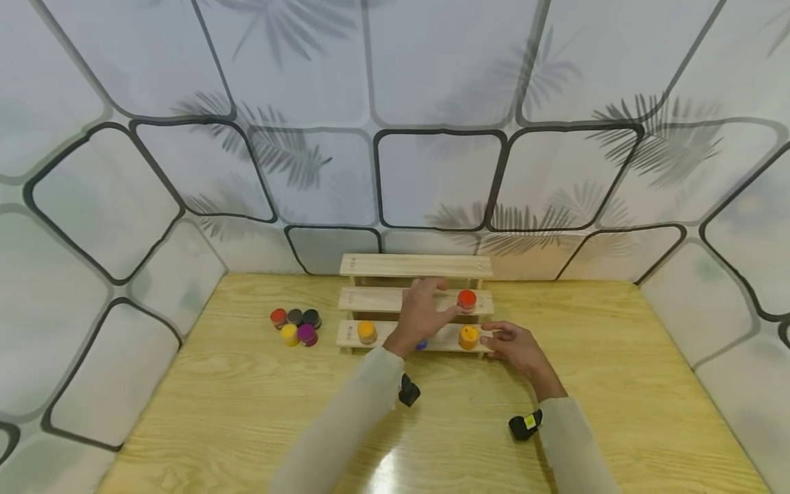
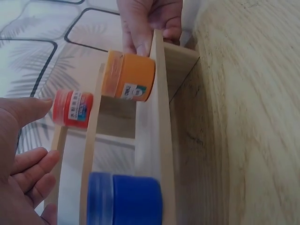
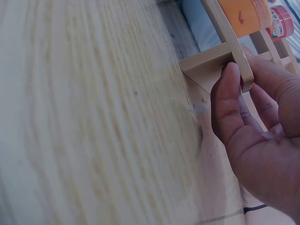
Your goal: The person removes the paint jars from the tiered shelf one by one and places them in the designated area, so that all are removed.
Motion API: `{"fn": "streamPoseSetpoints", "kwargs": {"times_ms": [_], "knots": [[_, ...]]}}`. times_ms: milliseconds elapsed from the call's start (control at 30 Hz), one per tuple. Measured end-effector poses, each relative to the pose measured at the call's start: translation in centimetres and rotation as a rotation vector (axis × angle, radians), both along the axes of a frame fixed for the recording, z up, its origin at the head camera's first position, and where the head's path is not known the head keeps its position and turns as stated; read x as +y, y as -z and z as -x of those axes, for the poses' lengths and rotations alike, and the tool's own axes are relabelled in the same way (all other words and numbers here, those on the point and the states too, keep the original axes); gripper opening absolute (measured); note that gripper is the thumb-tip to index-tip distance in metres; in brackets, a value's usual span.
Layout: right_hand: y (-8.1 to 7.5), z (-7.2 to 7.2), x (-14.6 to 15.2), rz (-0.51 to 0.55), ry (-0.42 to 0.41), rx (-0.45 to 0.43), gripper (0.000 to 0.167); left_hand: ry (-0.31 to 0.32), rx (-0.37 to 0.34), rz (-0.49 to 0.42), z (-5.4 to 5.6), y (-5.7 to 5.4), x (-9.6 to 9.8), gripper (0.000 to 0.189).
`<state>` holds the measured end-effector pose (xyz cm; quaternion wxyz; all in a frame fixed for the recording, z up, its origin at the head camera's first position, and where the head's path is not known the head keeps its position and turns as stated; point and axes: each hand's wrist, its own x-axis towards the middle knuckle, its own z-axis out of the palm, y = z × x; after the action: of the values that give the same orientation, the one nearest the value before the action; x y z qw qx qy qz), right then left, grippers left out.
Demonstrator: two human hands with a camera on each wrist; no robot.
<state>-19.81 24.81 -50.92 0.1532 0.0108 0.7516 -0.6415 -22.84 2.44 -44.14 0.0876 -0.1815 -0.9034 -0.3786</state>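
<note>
A three-tier wooden rack (image 1: 413, 265) stands against the back wall with small paint jars on it. My left hand (image 1: 422, 315) reaches over the middle tier, thumb tip beside a red jar (image 2: 74, 110), fingers loosely extended; it holds nothing. Whether the thumb touches the jar is hard to tell. My right hand (image 3: 262, 136) pinches the right end of the bottom shelf board (image 3: 239, 68) between thumb and fingers. Next to it on that board sits an orange jar (image 1: 468, 337). A blue jar (image 2: 136, 201), mostly hidden by my left arm in the head view, shares that tier with a yellow-orange jar (image 1: 367, 332).
Left of the rack, several jars stand grouped on the wooden table (image 1: 247, 412): a red jar (image 1: 278, 318), a yellow jar (image 1: 289, 335), a purple jar (image 1: 307, 334) and two dark jars (image 1: 311, 318). Patterned fabric walls (image 1: 438, 178) enclose the table's back and sides.
</note>
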Motion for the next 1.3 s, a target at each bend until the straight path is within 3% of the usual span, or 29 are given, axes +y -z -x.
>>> {"fn": "streamPoseSetpoints", "kwargs": {"times_ms": [300,900,1300], "knots": [[0.4,0.1,0.2,0.009,-0.003,0.006,0.05,0.005,0.004,0.124,0.0,0.3,1.3,0.044],[0.1,0.0,0.2,0.029,-0.01,0.01,0.047,-0.014,-0.011,0.171,0.5,0.5,2.6,0.034],[-0.1,0.0,0.0,-0.019,-0.003,0.015,0.048,-0.036,-0.014,0.181,0.6,0.8,2.7,0.033]]}}
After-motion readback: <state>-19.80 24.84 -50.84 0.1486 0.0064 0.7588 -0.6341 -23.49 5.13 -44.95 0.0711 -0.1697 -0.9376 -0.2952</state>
